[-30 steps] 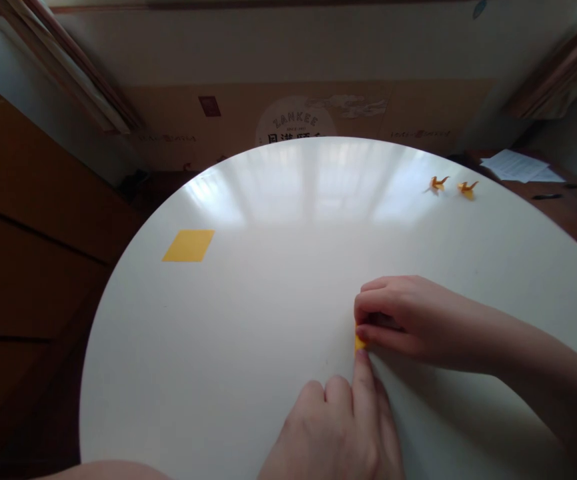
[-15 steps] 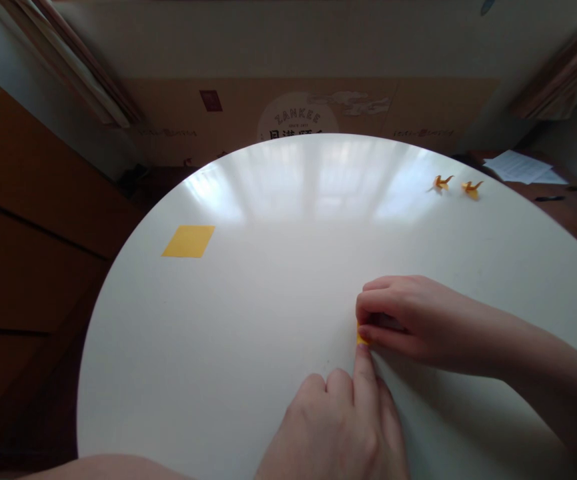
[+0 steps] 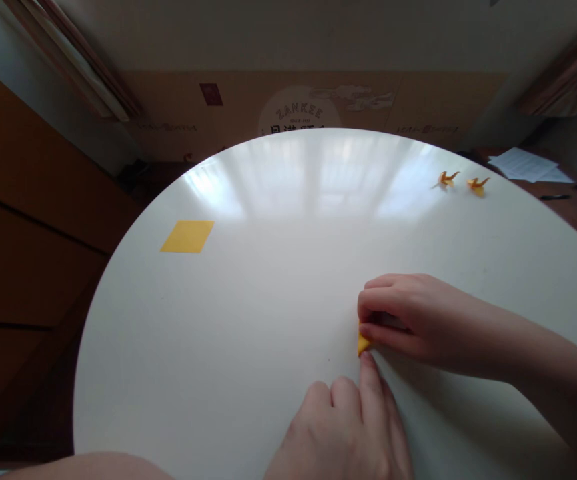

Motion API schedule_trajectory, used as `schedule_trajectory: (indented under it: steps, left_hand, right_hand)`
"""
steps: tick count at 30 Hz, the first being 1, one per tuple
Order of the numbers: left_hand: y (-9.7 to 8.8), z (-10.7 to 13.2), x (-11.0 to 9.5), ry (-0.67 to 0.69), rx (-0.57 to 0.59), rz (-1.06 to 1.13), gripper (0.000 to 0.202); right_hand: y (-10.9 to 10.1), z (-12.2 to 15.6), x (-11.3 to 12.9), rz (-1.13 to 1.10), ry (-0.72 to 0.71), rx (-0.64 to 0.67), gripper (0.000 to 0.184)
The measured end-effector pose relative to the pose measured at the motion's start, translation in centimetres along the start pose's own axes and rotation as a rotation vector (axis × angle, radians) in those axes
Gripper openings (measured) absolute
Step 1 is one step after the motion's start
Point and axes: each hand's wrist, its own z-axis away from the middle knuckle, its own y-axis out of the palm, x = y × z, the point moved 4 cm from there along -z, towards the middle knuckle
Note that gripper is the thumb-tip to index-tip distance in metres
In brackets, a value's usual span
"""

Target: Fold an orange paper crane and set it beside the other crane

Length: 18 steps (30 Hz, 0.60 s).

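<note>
A small folded piece of yellow paper (image 3: 363,344) lies on the round white table (image 3: 248,320). My right hand (image 3: 408,320) covers most of it, fingers curled and pressed down on it. My left hand (image 3: 348,427) comes in from below, its fingers curled and one fingertip touching the paper's near corner. Only a small yellow tip shows between the two hands.
A flat yellow paper square (image 3: 187,236) lies at the table's left. Two small folded orange paper cranes (image 3: 448,178) (image 3: 477,185) stand at the far right rim. White sheets (image 3: 523,165) and a pen lie on a dark surface beyond. A cardboard box (image 3: 313,107) stands behind.
My left hand has drawn back slightly toward me, so a bit more of the yellow tip shows. The view has shifted a little; my right hand holds its place.
</note>
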Motion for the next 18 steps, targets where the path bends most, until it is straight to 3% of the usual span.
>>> schedule_trajectory:
  steps: [7,18]
  left_hand:
    - [-0.06,-0.22,-0.01,-0.039,0.029,0.04,0.041]
    - [-0.44,-0.18,-0.29,-0.045,-0.041,-0.141,0.036]
  right_hand:
    - [0.14,0.07,0.0,0.006,0.009,0.005,0.016]
    - [0.02,-0.02,0.18,0.037,0.017,0.016,0.019]
